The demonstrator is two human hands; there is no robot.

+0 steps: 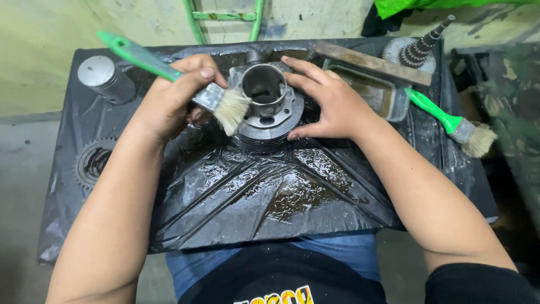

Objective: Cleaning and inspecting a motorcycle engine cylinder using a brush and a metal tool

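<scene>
**Brush tip at the cylinder's near-left edge**

Engine cylinder (265,100) stands bore-up at the middle back of the plastic-covered tabletop (270,197), in oily wet. Right hand (332,104) steadies it, fingers spread open over the right flank. Left hand (171,95) is wrapped closed around a green-handled brush (169,70); handle runs up-left, bristles touching the cylinder's left rim. Second brush (455,124) lies well apart, right. Piston (104,77) stands far left.

Even, fairly bright overhead light fills the scene. White glare glints off the wet black plastic sheet (270,191), strongest in its creases. Shadows are soft and short. Focus is sharp at centre; wide-angle bending stretches the forearms toward the lower edges.
</scene>
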